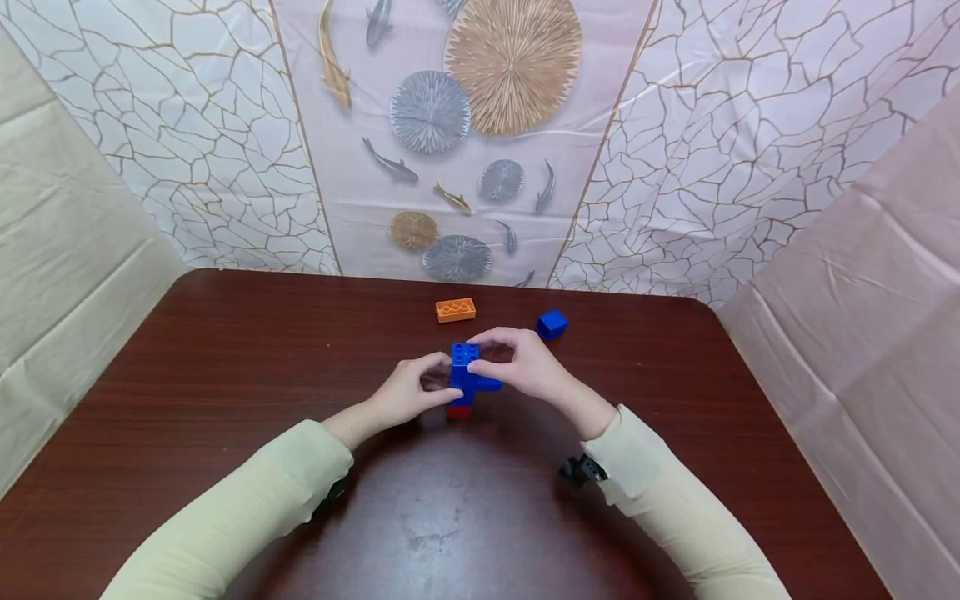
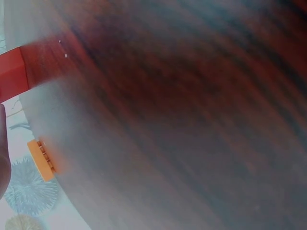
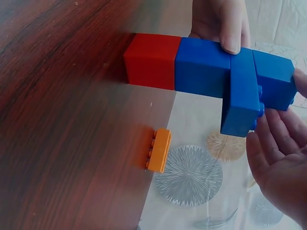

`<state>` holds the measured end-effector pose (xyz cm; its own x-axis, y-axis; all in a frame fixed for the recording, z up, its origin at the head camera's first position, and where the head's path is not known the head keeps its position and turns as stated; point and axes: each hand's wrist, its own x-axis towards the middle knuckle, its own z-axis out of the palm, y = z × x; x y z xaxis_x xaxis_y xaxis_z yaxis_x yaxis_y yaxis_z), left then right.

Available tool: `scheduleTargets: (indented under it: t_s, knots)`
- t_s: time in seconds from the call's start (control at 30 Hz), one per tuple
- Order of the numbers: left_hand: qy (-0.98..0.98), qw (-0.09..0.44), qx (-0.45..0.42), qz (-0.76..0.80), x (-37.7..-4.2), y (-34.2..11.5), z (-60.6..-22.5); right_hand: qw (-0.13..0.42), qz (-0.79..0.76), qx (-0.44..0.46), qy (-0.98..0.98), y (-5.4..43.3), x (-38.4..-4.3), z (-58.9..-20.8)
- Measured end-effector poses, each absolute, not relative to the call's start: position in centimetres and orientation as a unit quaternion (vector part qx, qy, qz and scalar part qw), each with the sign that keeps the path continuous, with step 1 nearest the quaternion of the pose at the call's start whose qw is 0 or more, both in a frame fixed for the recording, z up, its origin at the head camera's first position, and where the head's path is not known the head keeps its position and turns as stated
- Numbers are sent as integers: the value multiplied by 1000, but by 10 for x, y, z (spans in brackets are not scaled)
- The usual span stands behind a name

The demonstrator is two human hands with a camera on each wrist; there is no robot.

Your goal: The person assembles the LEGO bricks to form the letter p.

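A tower of toy bricks stands upright on the table. At its foot is a red brick (image 1: 459,412), with a blue brick (image 3: 201,62) over it. Above that, a longer blue brick (image 3: 241,98) juts out to the right, its studs showing on the overhang. The top blue brick (image 1: 464,356) has its studs facing up. My left hand (image 1: 408,390) grips the tower from the left, thumb near the seam below the longer brick. From the right, my right hand (image 1: 528,364) holds the top brick between thumb and fingers.
Behind the tower, an orange brick (image 1: 455,311) lies near the table's back edge. A loose blue brick (image 1: 552,324) is farther right, beyond my right hand. Patterned cloth (image 1: 750,125) hangs behind the dark wooden table (image 1: 225,358), and plain cloth lines both sides.
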<state>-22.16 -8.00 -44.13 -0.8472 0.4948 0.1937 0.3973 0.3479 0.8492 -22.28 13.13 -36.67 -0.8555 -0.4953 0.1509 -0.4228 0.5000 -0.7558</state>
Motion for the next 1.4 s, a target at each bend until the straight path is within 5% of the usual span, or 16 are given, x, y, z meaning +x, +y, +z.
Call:
scheduleTargets:
  t_s: [0.87,1.07,1.4]
  knots:
    - [808,19,237,539,-218,-82,-431,55,-424,-256,867,127,-226,-369]
    - [808,24,247,535,-218,-78,-430,94,-446,-255,853,138,-231,-368]
    - [815,5,257,520,-217,-76,-428,62,-501,-131,854,191,-270,-364]
